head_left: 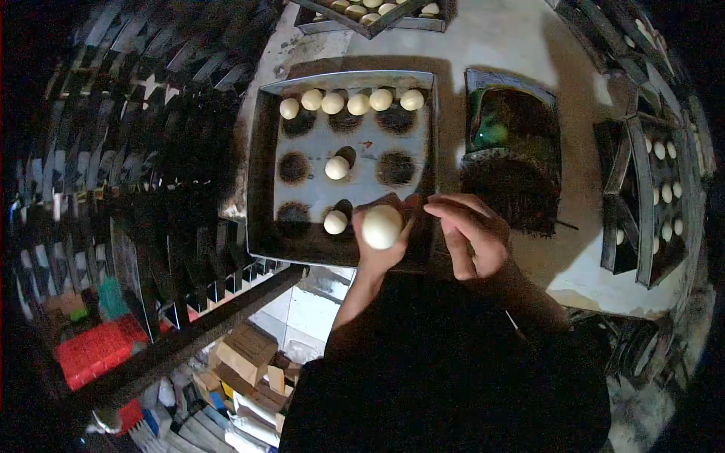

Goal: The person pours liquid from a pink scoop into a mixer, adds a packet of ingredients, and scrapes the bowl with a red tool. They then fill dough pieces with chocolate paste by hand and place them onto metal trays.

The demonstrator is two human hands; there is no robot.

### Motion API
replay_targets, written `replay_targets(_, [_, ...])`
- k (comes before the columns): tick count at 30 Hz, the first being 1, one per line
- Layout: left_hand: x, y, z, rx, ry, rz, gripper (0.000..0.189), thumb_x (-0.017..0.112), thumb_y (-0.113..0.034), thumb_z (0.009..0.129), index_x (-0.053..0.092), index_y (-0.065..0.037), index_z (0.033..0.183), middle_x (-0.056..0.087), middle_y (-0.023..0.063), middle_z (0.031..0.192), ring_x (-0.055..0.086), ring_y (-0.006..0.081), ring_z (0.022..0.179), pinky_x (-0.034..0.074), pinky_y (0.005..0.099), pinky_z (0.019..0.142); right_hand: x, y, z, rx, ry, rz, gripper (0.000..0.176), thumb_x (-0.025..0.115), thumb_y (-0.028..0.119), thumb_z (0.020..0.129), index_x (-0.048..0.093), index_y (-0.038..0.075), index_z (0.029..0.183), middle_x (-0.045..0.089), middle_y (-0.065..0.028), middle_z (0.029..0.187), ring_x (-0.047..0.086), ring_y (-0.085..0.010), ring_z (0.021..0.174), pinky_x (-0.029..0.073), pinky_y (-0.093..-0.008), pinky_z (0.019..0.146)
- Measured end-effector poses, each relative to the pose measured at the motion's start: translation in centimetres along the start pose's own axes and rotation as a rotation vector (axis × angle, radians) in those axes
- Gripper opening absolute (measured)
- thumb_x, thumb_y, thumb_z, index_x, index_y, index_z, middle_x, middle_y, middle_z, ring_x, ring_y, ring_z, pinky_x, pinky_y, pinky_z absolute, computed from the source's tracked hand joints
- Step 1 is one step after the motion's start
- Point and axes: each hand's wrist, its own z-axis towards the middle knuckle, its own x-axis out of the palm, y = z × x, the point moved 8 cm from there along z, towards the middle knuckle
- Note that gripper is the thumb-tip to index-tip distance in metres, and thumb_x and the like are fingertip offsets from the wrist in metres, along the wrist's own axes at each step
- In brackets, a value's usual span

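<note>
Near the tray's lower edge, my left hand holds a pale dough ball, its fingers partly hidden beneath the ball. My right hand is just to the right, its fingers loosely extended and apart, with nothing in it. Below them lies a square metal tray with dark round marks on its bottom. Several pale balls form a row along its far side. One more ball sits at the tray's middle, and another lies left of my left hand.
Right of the tray is a dark container with a brush-like edge. More trays of balls stand at the far right and the top. Dark racks fill the left side; a red crate and cardboard box are lower left.
</note>
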Motion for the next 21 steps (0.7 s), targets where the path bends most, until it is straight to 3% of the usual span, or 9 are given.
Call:
replay_targets(1, [-0.1, 0.9, 0.2, 0.071, 0.056, 0.052, 0.026, 0.073, -0.007, 0.078, 0.057, 0.001, 0.096, 0.065, 0.0093, 0.080, 0.063, 0.0216, 0.075, 0.049, 0.0353, 0.075, 1.2, 0.7, 0.2, -0.040, -0.001, -0.027, 0.028, 0.053, 0.000, 0.086, 0.061, -0.002, 0.113, 0.060, -0.0207, 0.115, 0.059, -0.0324, 0.109, 0.048, -0.0382, 0.092])
replay_targets(3, [1.3, 9.8, -0.9, -0.478, -0.119, -0.837, 0.021, 0.067, -0.009, 0.085, 0.055, 0.000, 0.100, 0.064, 0.0102, 0.082, 0.063, 0.0250, 0.077, 0.050, 0.0387, 0.072, 5.3, 1.3, 0.7, -0.155, 0.062, -0.096, 0.034, 0.055, 0.004, 0.087, 0.057, -0.001, 0.121, 0.053, -0.0198, 0.127, 0.054, -0.0352, 0.117, 0.045, -0.0420, 0.098])
replay_targets(4, [1.4, 11.0, -1.4, -0.443, -0.030, -0.758, 0.022, 0.066, -0.009, 0.085, 0.056, 0.000, 0.101, 0.064, 0.0104, 0.083, 0.063, 0.0247, 0.077, 0.050, 0.0382, 0.072, 7.6, 1.5, 1.0, -0.208, 0.165, -0.220, 0.033, 0.061, 0.008, 0.087, 0.057, 0.000, 0.119, 0.053, -0.0187, 0.128, 0.053, -0.0358, 0.118, 0.044, -0.0438, 0.099])
replay_targets(6, [-0.1, 8.5, -0.6, -0.206, 0.249, -0.325, 0.023, 0.065, -0.009, 0.085, 0.056, -0.001, 0.104, 0.064, 0.0106, 0.084, 0.062, 0.0243, 0.078, 0.050, 0.0373, 0.072, 11.6, 1.0, 0.1, -0.396, 0.018, -0.225, 0.034, 0.064, 0.012, 0.087, 0.055, 0.002, 0.118, 0.054, -0.0187, 0.122, 0.054, -0.0359, 0.114, 0.046, -0.0431, 0.097])
replay_targets(10, [-3.8, 6.6, 1.7, -0.102, 0.514, -0.147, 0.026, 0.062, -0.010, 0.086, 0.057, -0.002, 0.111, 0.064, 0.0112, 0.086, 0.062, 0.0233, 0.079, 0.050, 0.0355, 0.072, 13.7, -5.2, 2.3, 0.129, 0.271, -0.174, 0.034, 0.056, 0.026, 0.094, 0.051, 0.005, 0.121, 0.052, -0.0191, 0.120, 0.053, -0.0379, 0.110, 0.044, -0.0452, 0.095])
replay_targets(12, [-7.1, 6.7, 3.6, -0.073, 0.475, 0.007, 0.029, 0.061, -0.010, 0.087, 0.057, -0.002, 0.114, 0.065, 0.0115, 0.087, 0.062, 0.0228, 0.080, 0.050, 0.0346, 0.072, 14.1, -9.2, 3.9, 0.253, 0.204, -0.159, 0.040, 0.054, 0.031, 0.095, 0.048, 0.006, 0.127, 0.048, -0.0203, 0.126, 0.049, -0.0396, 0.116, 0.040, -0.0467, 0.100])
replay_targets(15, [-13.2, 9.3, 6.5, -0.053, 0.201, -0.171, 0.033, 0.061, -0.005, 0.086, 0.056, -0.003, 0.119, 0.064, 0.0082, 0.090, 0.060, 0.0156, 0.082, 0.048, 0.0294, 0.072, 17.5, -16.1, 2.5, 0.035, 0.286, -0.688, 0.053, 0.054, 0.031, 0.095, 0.037, 0.008, 0.139, 0.038, -0.0221, 0.138, 0.035, -0.0408, 0.129, 0.031, -0.0481, 0.107])
replay_targets(18, [-17.1, 8.7, 9.5, -0.123, 0.069, -0.358, 0.034, 0.060, 0.002, 0.085, 0.057, -0.004, 0.119, 0.061, 0.0014, 0.090, 0.057, 0.0086, 0.082, 0.045, 0.0231, 0.071, 18.6, -15.5, 2.7, -0.042, 0.379, -0.815, 0.064, 0.055, 0.028, 0.094, 0.025, 0.009, 0.147, 0.026, -0.0221, 0.147, 0.023, -0.0397, 0.137, 0.028, -0.0483, 0.110])
replay_targets(21, [-15.6, 9.6, 13.9, 0.032, 0.095, -0.127, 0.021, 0.060, -0.009, 0.088, 0.064, -0.002, 0.107, 0.066, 0.0087, 0.093, 0.062, 0.0166, 0.081, 0.049, 0.0298, 0.072, 16.3, -9.8, 4.6, -0.033, 0.280, -0.719, 0.068, 0.058, 0.024, 0.092, 0.022, 0.009, 0.148, 0.024, -0.0222, 0.149, 0.023, -0.0403, 0.138, 0.028, -0.0495, 0.110])
